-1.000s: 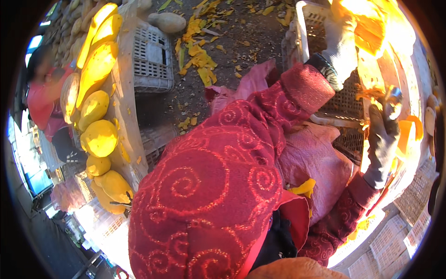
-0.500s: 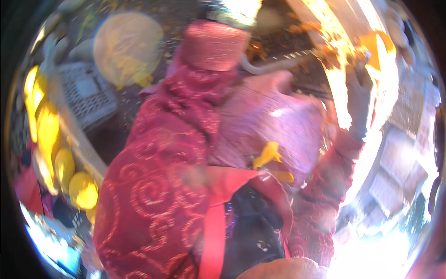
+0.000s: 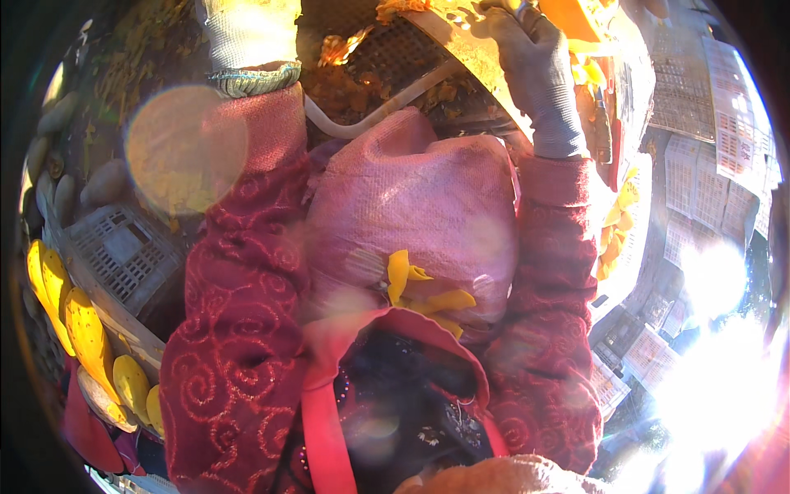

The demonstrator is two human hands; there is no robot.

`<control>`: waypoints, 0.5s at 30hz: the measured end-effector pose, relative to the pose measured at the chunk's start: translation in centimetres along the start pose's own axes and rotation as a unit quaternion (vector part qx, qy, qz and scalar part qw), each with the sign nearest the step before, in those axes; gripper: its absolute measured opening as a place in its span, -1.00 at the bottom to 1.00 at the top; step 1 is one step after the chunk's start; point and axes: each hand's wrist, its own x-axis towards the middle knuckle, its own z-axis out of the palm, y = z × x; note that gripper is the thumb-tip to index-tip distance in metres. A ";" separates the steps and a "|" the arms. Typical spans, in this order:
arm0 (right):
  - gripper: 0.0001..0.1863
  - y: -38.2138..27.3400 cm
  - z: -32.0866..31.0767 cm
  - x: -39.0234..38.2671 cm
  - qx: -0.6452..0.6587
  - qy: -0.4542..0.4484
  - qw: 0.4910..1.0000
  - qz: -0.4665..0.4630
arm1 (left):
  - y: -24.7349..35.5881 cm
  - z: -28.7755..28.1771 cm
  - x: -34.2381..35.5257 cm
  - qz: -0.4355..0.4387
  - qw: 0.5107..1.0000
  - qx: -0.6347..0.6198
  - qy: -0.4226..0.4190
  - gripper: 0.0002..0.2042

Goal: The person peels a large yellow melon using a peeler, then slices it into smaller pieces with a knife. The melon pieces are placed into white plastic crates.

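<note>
My left hand (image 3: 251, 33), in a whitish knitted glove, reaches to the top edge of the view, with its fingers cut off. My right hand (image 3: 531, 70) wears a grey knitted glove. Its fingers are closed near a sunlit board (image 3: 469, 37), around something small and shiny that I cannot make out. Right beside those fingers is a bright orange piece (image 3: 573, 18). Across my lap lies a pink woven cloth (image 3: 411, 198), with yellow-orange peelings (image 3: 403, 276) on its near part.
Long yellow squashes (image 3: 86, 329) line the left side by a grey plastic crate (image 3: 123, 251). Ahead, a dark crate (image 3: 395, 58) holds orange scraps, with a pale curved bar (image 3: 370, 123) before it. More peelings (image 3: 617, 218) lie right of my arm; stacked pale crates (image 3: 699, 173) stand beyond.
The view has shifted and sharpened. My left hand now appears farther left, and my right hand farther left and higher. The peelings on the cloth show more clearly.
</note>
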 end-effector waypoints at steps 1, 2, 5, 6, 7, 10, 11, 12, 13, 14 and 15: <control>-0.74 2.0 -1.6 0.6 0.003 0.012 0.998 0.065 | 0.0 0.1 0.2 -0.002 1.000 -0.004 -0.005 -0.73; -0.76 2.4 -1.9 0.6 0.013 0.030 0.998 0.060 | 0.0 0.3 0.1 -0.003 1.000 -0.009 -0.007 -0.73; -0.78 2.0 -1.9 0.2 0.050 0.039 0.995 0.076 | 0.4 0.1 0.3 0.001 1.000 -0.013 -0.011 -0.75; -0.78 0.7 -1.2 -0.6 0.082 0.034 0.993 0.078 | 0.3 0.2 0.3 -0.002 1.000 -0.018 -0.015 -0.76; -0.78 -0.5 -0.8 -1.0 0.116 0.028 0.990 0.077 | 0.3 0.3 0.4 -0.002 1.000 -0.020 -0.017 -0.76; -0.79 -1.1 -0.8 -1.2 0.169 -0.011 0.974 0.148 | -0.7 1.2 0.0 -0.023 0.998 -0.043 -0.030 -0.78; -0.80 -1.1 -0.6 -1.2 0.136 -0.012 0.983 0.123 | -0.7 1.7 -0.3 -0.046 0.998 -0.042 -0.027 -0.71; -0.80 -1.4 -0.3 -1.4 0.151 -0.005 0.981 0.118 | -0.8 2.0 -0.4 -0.070 0.996 -0.042 -0.023 -0.63; -0.79 -1.8 0.0 -1.3 0.167 -0.014 0.981 0.102 | -1.1 1.8 -0.2 -0.085 0.995 -0.037 -0.043 -0.65; -0.78 -1.9 -0.1 -1.6 0.181 -0.015 0.979 0.089 | -1.8 1.4 -0.2 -0.107 0.992 -0.035 -0.066 -0.67; -0.75 -2.3 -0.2 -1.8 0.171 -0.024 0.979 0.106 | -2.2 1.0 -0.2 -0.128 0.988 -0.030 -0.084 -0.69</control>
